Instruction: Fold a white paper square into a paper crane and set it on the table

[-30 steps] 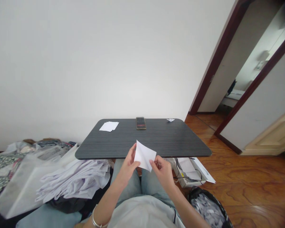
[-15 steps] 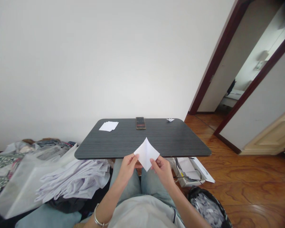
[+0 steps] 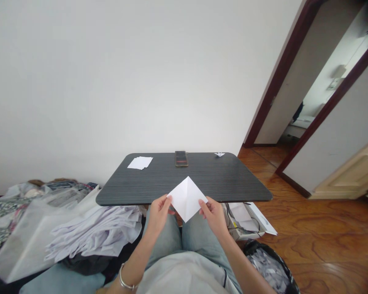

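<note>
A square sheet of white paper, turned corner-up with a crease down its middle, is held over the table's near edge. My left hand pinches its left corner between thumb and fingers. At the right corner, my right hand grips it the same way, thumb on top. On the dark table beyond lie a small stack of white paper sheets at the far left, a phone at the back middle, and a small folded white paper shape at the far right.
Left of the table are piled clothes and a translucent plastic bag. Under the right side sits a white box with cables. A black bag of paper scraps stands on the wooden floor. A white wall rises behind.
Both hands have moved slightly apart, and the paper between them is spread wider and flatter. Its crease shows more plainly. The things on the table have stayed put.
</note>
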A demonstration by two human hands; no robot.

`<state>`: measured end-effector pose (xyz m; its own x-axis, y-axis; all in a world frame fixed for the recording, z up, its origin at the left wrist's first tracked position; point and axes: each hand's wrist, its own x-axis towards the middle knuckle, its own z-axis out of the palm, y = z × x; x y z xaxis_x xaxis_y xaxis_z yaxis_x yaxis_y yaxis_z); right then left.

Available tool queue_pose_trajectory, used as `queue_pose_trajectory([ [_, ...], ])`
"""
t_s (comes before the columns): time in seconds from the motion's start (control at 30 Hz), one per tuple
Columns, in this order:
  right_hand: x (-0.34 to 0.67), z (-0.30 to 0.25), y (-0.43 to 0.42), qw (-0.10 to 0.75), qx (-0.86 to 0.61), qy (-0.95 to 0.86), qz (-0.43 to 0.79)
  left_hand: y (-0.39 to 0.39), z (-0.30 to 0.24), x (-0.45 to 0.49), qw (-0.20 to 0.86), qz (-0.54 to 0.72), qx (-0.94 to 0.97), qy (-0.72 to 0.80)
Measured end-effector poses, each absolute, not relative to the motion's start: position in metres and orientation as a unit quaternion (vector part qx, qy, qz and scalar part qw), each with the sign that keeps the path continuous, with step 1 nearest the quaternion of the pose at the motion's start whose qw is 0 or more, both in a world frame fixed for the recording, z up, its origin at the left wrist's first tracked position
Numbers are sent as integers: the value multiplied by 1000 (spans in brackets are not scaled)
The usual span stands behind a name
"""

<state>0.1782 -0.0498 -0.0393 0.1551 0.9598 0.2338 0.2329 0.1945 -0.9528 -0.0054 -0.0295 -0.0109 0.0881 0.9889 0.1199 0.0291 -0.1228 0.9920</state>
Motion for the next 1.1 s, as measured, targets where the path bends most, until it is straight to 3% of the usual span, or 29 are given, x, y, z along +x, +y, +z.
queue_pose_trajectory([
  [0.27, 180, -39, -49, 546, -516, -551, 362, -29, -11, -11, 446, 496, 584, 464],
  [1.1, 180, -39, -45, 580, -451, -502, 456, -29, -15, -15, 524, 461, 577, 424],
])
